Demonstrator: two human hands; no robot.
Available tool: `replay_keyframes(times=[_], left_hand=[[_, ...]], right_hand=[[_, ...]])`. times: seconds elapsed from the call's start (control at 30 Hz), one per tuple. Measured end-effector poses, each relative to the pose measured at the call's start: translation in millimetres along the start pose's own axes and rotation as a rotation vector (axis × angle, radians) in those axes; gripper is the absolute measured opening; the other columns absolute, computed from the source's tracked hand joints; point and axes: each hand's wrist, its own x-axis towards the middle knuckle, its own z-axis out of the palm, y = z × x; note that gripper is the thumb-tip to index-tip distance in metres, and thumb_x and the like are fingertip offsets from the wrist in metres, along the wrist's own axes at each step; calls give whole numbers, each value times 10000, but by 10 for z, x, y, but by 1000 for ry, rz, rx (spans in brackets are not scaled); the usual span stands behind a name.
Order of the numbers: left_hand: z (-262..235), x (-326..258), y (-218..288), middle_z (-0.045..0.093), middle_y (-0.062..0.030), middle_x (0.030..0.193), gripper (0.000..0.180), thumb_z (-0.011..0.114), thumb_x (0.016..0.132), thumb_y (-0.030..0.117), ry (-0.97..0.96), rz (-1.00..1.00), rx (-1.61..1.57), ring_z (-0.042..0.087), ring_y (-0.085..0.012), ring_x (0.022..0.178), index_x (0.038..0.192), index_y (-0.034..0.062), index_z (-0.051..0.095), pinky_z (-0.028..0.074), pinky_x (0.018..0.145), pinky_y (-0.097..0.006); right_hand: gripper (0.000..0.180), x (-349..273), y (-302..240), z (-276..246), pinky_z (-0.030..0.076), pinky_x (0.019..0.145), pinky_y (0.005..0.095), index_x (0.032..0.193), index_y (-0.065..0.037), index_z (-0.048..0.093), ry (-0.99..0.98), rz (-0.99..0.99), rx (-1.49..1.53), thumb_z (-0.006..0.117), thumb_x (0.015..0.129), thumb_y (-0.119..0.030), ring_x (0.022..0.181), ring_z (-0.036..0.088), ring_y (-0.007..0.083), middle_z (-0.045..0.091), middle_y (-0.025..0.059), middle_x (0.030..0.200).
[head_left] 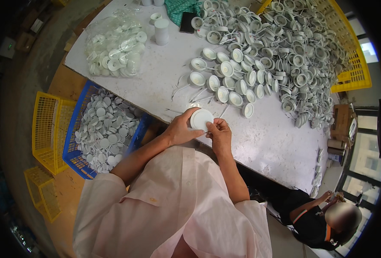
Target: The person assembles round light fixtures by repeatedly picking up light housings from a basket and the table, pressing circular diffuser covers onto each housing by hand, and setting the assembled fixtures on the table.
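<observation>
A round white light fitting [202,119] is held close to my body, just over the table's near edge, its flat white face up. My left hand [183,128] grips it from the left, thumb below and fingers around the far rim. At its right edge my right hand [220,134] is closed in a pinch, thumb against the rim; any small part between those fingertips is hidden. Just beyond lie several similar open white fittings [227,69] with thin wires trailing from them.
A large heap of ringed fittings [300,56] spills from a yellow crate [354,51]. A clear bag of white rings [115,56] and stacked white discs [161,32] are at the far left. A blue crate [71,142] of white discs stands left. Another person [315,219] sits at right.
</observation>
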Motion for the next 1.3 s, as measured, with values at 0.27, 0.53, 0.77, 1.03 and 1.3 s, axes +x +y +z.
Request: replay_keyframes(times=[0.27, 0.53, 0.77, 1.03, 1.3], left_hand=[[60, -15, -74, 640, -196, 1017, 522, 605, 837, 204, 95, 5, 24, 642, -247, 907, 1295, 21, 436, 492, 795, -345], [114, 0, -156, 650, -170, 929, 431, 545, 877, 176, 125, -24, -16, 622, -199, 762, 1274, 24, 471, 488, 718, -312], [143, 5, -227, 656, -154, 951, 406, 537, 877, 154, 153, -1, -50, 621, -171, 776, 1261, 29, 489, 491, 726, -299], [152, 13, -168, 662, -127, 947, 393, 537, 871, 118, 98, -28, -129, 621, -131, 781, 1251, 20, 511, 502, 718, -275], [111, -14, 115, 587, 10, 828, 363, 548, 888, 68, 60, -136, -90, 438, -21, 643, 1250, 41, 546, 391, 576, -175]], right_hand=[[182, -2, 37, -29, 477, 512, 192, 908, -64, 554, -21, -15, 8, 696, 796, -56, 606, 535, 60, 544, -16, 766], [191, -8, 67, -45, 484, 501, 195, 897, -68, 541, -22, -18, 18, 694, 789, -32, 601, 536, 62, 531, -21, 750], [185, -27, 57, -32, 489, 501, 193, 887, -81, 541, -38, -2, 31, 692, 790, -36, 614, 537, 56, 528, -25, 753], [162, 32, 113, -58, 492, 469, 201, 863, -112, 509, -4, -30, -37, 670, 842, -109, 548, 532, 58, 582, -7, 726], [224, -14, 105, -15, 460, 465, 207, 812, -79, 460, 4, -154, -147, 681, 826, -110, 576, 506, 60, 532, 15, 758]])
